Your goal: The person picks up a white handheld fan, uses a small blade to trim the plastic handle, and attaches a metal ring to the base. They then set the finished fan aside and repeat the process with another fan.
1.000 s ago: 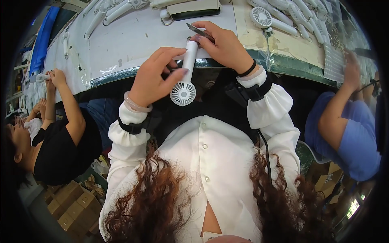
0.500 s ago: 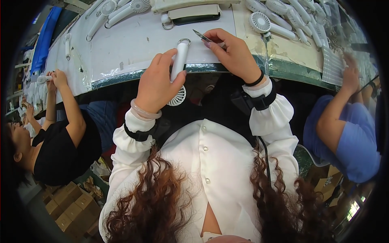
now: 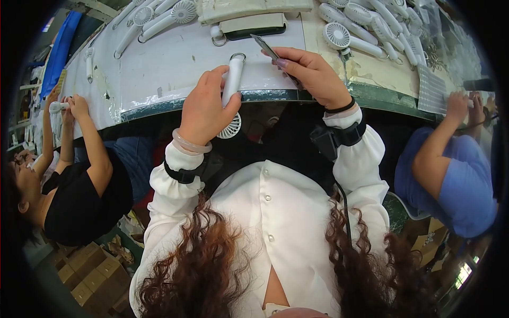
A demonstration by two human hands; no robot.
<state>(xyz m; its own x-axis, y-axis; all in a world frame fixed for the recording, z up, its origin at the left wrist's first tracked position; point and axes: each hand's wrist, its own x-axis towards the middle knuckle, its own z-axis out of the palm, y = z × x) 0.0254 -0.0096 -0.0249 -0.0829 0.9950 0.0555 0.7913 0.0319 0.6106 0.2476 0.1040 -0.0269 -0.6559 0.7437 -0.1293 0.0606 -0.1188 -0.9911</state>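
Observation:
My left hand (image 3: 204, 114) is closed round the white handle of a handheld fan (image 3: 233, 79) at the table's front edge. A metal ring sits at the handle's far end, and the round grille shows below my fingers, past the edge. To the right, my right hand (image 3: 314, 77) grips a slim, pointed metal tool (image 3: 266, 47) with a dark rear end. Whether it is tweezers or a craft knife I cannot make out. Its tip points away and to the left, apart from the fan.
Handheld fans (image 3: 159, 21) lie at the far left, and a bigger heap (image 3: 366, 26) at the far right. A dark case with a pale pad (image 3: 254, 25) lies at the back. Co-workers sit on both sides, with a bubble-textured sheet (image 3: 432, 90) by the right one.
My right hand has moved slightly right and nearer, showing more of the pointed tool. My left hand and the fan have barely moved. The right co-worker's hands have come together.

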